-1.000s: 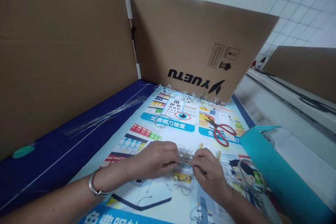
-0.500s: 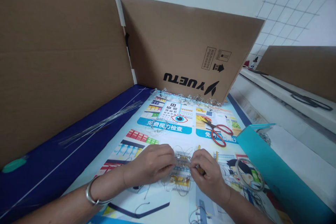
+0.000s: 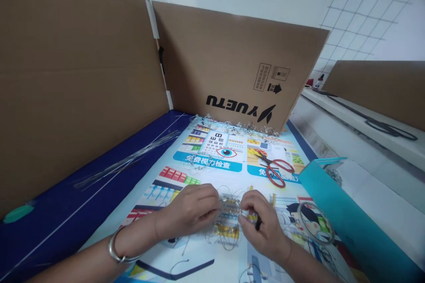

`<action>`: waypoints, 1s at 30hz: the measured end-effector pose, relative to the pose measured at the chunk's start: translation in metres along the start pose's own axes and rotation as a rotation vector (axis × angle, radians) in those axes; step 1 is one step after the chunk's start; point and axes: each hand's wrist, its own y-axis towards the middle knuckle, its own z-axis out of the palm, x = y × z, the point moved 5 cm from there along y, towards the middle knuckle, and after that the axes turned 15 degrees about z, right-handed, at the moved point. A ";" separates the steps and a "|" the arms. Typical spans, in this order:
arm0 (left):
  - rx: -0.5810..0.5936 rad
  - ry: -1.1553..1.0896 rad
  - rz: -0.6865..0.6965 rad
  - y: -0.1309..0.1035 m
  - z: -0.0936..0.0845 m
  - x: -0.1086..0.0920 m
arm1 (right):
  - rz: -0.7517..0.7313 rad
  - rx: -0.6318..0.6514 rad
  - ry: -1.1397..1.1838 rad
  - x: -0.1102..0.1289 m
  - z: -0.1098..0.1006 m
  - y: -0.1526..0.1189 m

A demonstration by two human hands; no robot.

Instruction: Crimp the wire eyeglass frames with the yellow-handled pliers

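My left hand (image 3: 197, 208), with a silver bangle on the wrist, is closed in a pinch at the left end of a thin wire piece (image 3: 229, 205). From the right, my right hand (image 3: 260, 219) pinches the other end. Something small and dark shows inside its curled fingers; I cannot make out what it is. Fine wire loops (image 3: 227, 241) hang or lie just below, between the hands. The exact shape of the wire is hard to tell against the printed sheet (image 3: 212, 185).
Red-handled scissors (image 3: 275, 170) lie beyond my right hand, and a wire coil (image 3: 315, 223) beside it. Several wire pieces line the upright cardboard (image 3: 239, 62). Straight wires (image 3: 133, 157) lie at left. A teal box (image 3: 352, 216) stands at right.
The fingers of my right hand have shifted slightly, and the dark thing in them shows more. My left hand stays almost still. The view has tilted a little.
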 end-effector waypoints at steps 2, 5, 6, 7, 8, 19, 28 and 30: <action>-0.010 0.033 0.019 0.001 -0.002 -0.002 | 0.014 -0.023 -0.034 0.001 0.001 -0.001; -0.034 0.099 0.058 0.002 -0.005 -0.006 | 0.017 -0.045 -0.064 0.004 0.002 -0.003; -0.037 0.122 0.070 0.002 -0.006 -0.008 | 0.017 -0.048 -0.063 0.005 0.002 -0.003; -0.037 0.139 0.080 0.002 -0.006 -0.009 | 0.018 -0.049 -0.057 0.006 0.002 -0.003; -0.036 0.153 0.089 0.002 -0.007 -0.010 | 0.019 -0.050 -0.044 0.007 0.001 -0.004; -0.022 0.159 0.114 -0.001 -0.009 -0.009 | 0.263 -0.189 0.203 -0.019 -0.009 0.001; -0.021 0.151 0.088 -0.007 -0.003 -0.005 | 0.513 -0.091 0.473 -0.036 -0.003 0.004; -0.016 0.156 0.069 -0.008 -0.002 -0.003 | 0.516 -0.051 0.481 -0.035 -0.002 0.004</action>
